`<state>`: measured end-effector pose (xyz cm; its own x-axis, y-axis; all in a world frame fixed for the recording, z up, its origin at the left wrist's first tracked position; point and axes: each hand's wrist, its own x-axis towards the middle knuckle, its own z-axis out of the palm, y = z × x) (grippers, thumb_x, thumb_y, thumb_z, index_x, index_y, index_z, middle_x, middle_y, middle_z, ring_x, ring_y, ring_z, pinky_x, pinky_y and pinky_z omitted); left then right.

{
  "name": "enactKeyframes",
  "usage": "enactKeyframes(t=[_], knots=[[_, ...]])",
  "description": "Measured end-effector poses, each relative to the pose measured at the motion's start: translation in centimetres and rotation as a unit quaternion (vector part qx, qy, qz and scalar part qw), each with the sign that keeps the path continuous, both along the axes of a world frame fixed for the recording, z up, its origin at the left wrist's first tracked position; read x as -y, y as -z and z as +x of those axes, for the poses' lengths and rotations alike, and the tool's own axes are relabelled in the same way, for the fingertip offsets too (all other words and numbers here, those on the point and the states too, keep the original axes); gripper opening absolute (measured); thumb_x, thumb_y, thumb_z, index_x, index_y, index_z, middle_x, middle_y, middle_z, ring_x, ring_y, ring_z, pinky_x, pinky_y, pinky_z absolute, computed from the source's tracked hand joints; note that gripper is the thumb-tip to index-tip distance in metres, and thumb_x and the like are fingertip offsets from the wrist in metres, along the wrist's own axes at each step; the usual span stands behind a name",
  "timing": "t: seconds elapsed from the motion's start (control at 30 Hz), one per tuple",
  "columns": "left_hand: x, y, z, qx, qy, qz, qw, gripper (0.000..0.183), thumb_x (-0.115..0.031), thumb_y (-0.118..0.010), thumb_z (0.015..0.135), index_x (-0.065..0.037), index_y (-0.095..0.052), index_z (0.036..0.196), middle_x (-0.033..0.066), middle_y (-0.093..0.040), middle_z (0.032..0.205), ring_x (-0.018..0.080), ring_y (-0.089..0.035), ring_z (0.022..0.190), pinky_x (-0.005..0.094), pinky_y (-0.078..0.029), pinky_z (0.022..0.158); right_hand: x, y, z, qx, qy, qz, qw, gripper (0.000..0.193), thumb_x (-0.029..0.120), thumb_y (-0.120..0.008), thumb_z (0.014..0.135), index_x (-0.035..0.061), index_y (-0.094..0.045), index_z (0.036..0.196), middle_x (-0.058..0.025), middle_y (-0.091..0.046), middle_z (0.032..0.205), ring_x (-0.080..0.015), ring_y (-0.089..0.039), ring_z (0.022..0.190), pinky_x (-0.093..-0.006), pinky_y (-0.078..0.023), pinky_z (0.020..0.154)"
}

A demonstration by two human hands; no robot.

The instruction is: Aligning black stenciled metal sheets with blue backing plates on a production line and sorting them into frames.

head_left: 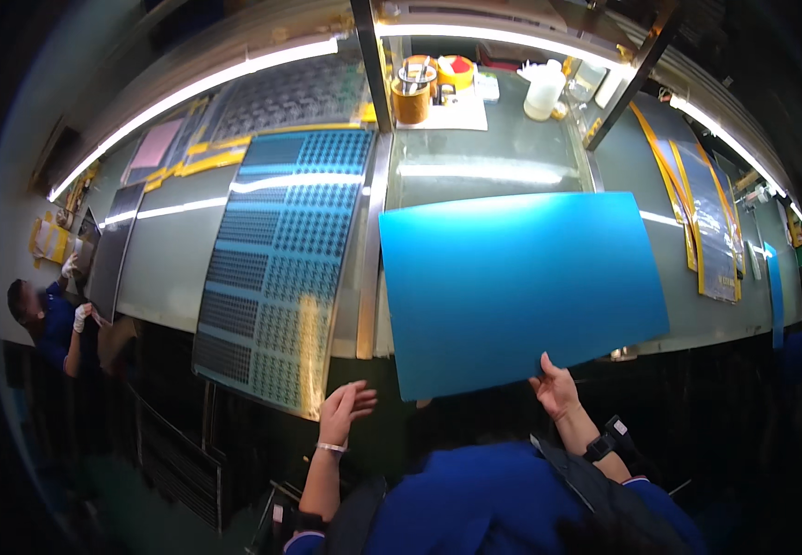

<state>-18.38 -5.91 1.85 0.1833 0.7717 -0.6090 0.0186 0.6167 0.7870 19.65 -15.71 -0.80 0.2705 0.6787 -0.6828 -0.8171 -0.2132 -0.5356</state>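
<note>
Blue shirt (493, 504) right up close, and here come both grips into view beyond it! Left hand (339, 414) first: fingers stretched out, holding nothing, well short of the sheet (523, 294) and just beside the near corner of the patterned panel (276, 268). Whether it brushes that corner, you cannot tell from here. Over to the right hand (558, 393), watch (600, 448) on the wrist: fingertips are right at the sheet's near edge, one digit overlapping it, right of the middle. Clamped or merely resting? Cannot tell from this angle!

And there's the sheet itself, plain, blue and broad, lying ahead of both hands. Its near edge juts out past the rim of the surface (484, 176), the left corner furthest. On its left, tight quarters: a metal strip (373, 268) runs close by, and past that lies the panel, its near end overhanging too. On its right, more room, with grey surface showing between the sheet and the yellow-edged films (706, 222). Beyond the far edge, another stretch of surface, a light's reflection across it, running back to the tape rolls (456, 72) and the white bottle (544, 90). Far left, a gloved co-worker (49, 319) stands at a dark panel (114, 254).
</note>
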Motion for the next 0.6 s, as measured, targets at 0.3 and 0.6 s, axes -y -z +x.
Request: enactKeyframes(t=[0.3,0.6], knots=[[-2.7,-2.8,4.0,0.259,-0.009,-0.082,0.962,0.043,-0.032,-0.036,0.098,0.002,-0.046,0.122,0.0186,-0.064,0.1,0.0235,-0.065,0.086,0.034,-0.055,0.074,-1.5,-3.2,-0.7,-0.025,0.033,0.048,0.998,0.015,0.016,-0.054,0.091,0.004,-0.056,0.101,-0.0071,-0.064,0.095,-0.0178,-0.064,0.086,-0.0291,-0.057,0.07],[-3.1,-3.2,4.6,0.169,-0.013,-0.042,0.985,0.033,-0.02,-0.056,0.09,-0.001,-0.052,0.117,0.01,-0.064,0.097,0.0158,-0.063,0.081,0.026,-0.054,0.068,-1.3,-3.0,-1.4,-0.025,0.044,0.059,0.997,0.02,0.012,-0.054,0.091,0.0055,-0.054,0.11,-0.0078,-0.06,0.107,-0.0206,-0.06,0.098,-0.0347,-0.053,0.083]])
